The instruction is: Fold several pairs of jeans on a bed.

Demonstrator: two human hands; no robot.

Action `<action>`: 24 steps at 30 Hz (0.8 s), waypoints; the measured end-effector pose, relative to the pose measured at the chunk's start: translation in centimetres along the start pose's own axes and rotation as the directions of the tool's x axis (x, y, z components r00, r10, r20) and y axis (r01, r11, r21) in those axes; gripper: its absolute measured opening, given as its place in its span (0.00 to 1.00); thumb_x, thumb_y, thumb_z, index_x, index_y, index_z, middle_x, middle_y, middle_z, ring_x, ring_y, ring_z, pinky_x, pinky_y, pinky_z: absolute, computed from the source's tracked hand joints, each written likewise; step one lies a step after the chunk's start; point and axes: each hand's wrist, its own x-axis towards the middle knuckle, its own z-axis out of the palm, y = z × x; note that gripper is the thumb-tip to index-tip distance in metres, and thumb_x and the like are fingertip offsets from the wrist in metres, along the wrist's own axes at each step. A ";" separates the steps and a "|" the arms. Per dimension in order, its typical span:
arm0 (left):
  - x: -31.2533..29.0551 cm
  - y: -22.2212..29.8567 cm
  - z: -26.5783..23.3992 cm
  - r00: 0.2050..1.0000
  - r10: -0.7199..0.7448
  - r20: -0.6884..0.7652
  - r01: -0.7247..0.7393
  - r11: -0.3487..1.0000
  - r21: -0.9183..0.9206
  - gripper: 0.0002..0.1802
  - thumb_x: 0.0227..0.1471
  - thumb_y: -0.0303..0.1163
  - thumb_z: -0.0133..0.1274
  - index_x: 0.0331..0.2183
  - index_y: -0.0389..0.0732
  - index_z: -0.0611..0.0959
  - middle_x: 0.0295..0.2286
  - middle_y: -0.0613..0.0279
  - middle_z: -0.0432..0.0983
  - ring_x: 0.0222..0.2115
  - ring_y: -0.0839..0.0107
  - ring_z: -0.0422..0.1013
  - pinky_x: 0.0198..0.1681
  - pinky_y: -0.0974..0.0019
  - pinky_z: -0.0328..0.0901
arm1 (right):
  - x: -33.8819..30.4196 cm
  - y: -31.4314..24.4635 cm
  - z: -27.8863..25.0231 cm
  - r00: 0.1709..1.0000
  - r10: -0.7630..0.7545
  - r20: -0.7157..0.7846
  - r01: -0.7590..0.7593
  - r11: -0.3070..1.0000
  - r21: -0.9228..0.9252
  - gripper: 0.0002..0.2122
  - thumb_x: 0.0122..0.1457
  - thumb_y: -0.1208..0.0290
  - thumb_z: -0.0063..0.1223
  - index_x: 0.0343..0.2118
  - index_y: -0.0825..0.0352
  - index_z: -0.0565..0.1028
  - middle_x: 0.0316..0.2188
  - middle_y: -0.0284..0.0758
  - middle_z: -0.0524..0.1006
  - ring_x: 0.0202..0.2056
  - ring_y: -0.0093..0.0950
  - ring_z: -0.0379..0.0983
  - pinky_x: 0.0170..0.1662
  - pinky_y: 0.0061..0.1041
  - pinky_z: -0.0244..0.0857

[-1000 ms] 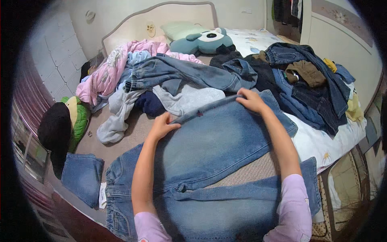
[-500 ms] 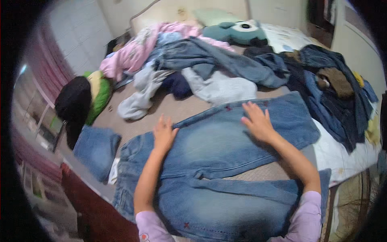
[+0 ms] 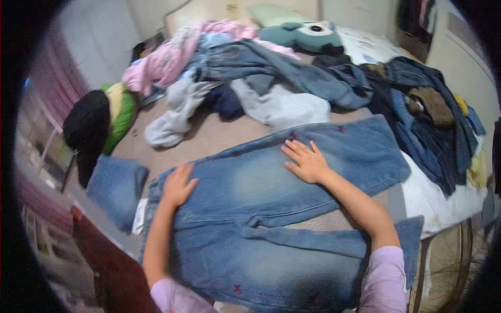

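A pair of blue jeans (image 3: 271, 188) with faded patches and small red stitched crosses lies spread on the bed, waist to the left and legs to the right. My left hand (image 3: 179, 183) rests flat on the jeans near the waist, fingers stretched out. On the far leg, my right hand (image 3: 305, 160) lies with its fingers spread, palm down on the denim. Neither hand grips anything. Left of the waist sits a folded piece of blue denim (image 3: 116, 192), with a small white item (image 3: 139, 216) beside it.
Pink clothing (image 3: 162, 62), grey jeans (image 3: 245, 62) and a light grey garment (image 3: 292, 108) are heaped at the back. Dark clothes (image 3: 428, 120) pile up on the right. A teal plush cushion (image 3: 300, 39) lies by the headboard; a black cap-like item (image 3: 87, 122) is at the left.
Both hands have slid left across the jeans, the left one toward the waist and the right one along the far leg. The view has shifted slightly.
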 end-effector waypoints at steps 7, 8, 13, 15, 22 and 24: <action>-0.4 -2.1 0.8 0.997 -0.079 -0.008 0.079 0.997 -0.018 0.33 0.45 0.44 0.38 0.50 0.38 0.52 0.51 0.53 0.44 0.52 0.60 0.43 0.51 0.60 0.42 | -10.0 16.5 -7.2 0.771 0.599 -0.215 -0.636 0.715 -0.291 0.25 0.51 0.49 0.27 0.50 0.57 0.54 0.52 0.34 0.51 0.53 0.29 0.47 0.51 0.39 0.42; -0.4 -2.2 1.3 0.995 -0.097 -0.030 0.096 0.995 -0.024 0.33 0.45 0.44 0.38 0.50 0.38 0.52 0.51 0.53 0.43 0.52 0.61 0.43 0.51 0.59 0.41 | -11.8 19.2 -7.7 0.670 0.702 -0.241 -0.742 0.644 -0.184 0.26 0.51 0.48 0.25 0.51 0.57 0.52 0.53 0.33 0.48 0.54 0.26 0.44 0.52 0.41 0.39; -0.1 -1.0 1.3 0.990 -0.141 -0.027 0.141 0.990 -0.013 0.34 0.45 0.45 0.38 0.50 0.36 0.51 0.51 0.53 0.43 0.52 0.62 0.41 0.52 0.60 0.41 | -12.0 17.5 -10.4 0.493 0.807 -0.327 -0.868 0.428 -0.252 0.25 0.51 0.52 0.30 0.50 0.62 0.53 0.53 0.35 0.49 0.54 0.28 0.44 0.51 0.44 0.38; 0.4 -0.4 1.3 0.991 -0.136 -0.013 0.136 0.990 -0.025 0.34 0.45 0.45 0.38 0.50 0.35 0.51 0.51 0.53 0.44 0.53 0.63 0.41 0.52 0.61 0.41 | -10.0 14.9 -10.3 0.546 0.611 -0.573 -0.813 0.553 -0.185 0.23 0.49 0.57 0.38 0.46 0.67 0.58 0.49 0.40 0.55 0.51 0.34 0.50 0.48 0.46 0.43; -1.0 -1.8 0.2 0.987 -0.116 -0.112 0.112 0.993 -0.044 0.33 0.43 0.40 0.41 0.48 0.32 0.54 0.48 0.47 0.50 0.49 0.56 0.48 0.51 0.63 0.43 | -2.3 -4.5 0.1 0.972 -0.200 -0.120 0.207 0.977 0.045 0.21 0.48 0.55 0.36 0.46 0.56 0.61 0.49 0.35 0.56 0.51 0.31 0.50 0.48 0.45 0.44; -1.1 -3.6 1.2 0.989 -0.091 -0.115 0.088 0.996 -0.026 0.33 0.44 0.40 0.41 0.48 0.32 0.53 0.49 0.47 0.49 0.50 0.57 0.47 0.51 0.63 0.43 | -1.5 -1.8 0.6 0.952 -0.254 -0.169 0.265 0.963 0.050 0.21 0.49 0.54 0.36 0.46 0.56 0.61 0.49 0.35 0.56 0.51 0.31 0.49 0.48 0.43 0.44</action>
